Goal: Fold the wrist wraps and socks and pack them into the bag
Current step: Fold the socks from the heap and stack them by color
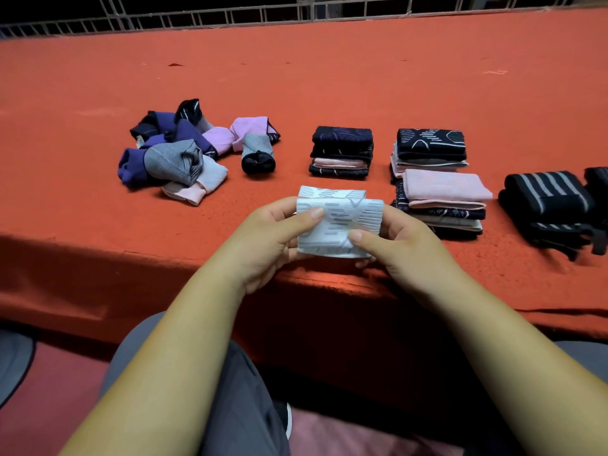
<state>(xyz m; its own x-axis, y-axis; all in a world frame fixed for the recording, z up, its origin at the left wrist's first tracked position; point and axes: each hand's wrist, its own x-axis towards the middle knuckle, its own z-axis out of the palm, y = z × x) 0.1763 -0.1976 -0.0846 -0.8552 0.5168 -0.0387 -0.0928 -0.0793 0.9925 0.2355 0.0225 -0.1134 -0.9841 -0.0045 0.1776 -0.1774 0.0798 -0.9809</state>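
Both hands hold a folded white patterned sock [339, 222] just above the table's front edge. My left hand [273, 238] grips its left side with the thumb on top. My right hand [398, 245] pinches its right side, thumb pressed on the front. A loose heap of rolled purple, grey and pink socks [177, 153] lies at the left. Three neat stacks of folded socks sit ahead: a dark one [342, 151], a black patterned one [431, 146] and a pink-topped one [444, 202]. Black wrist wraps with grey stripes [552, 209] lie at the far right.
An orange cloth [329, 77] covers the table. A metal railing [296, 14] runs along the far edge. My grey-trousered legs [230, 390] are under the front edge. No bag is in view.
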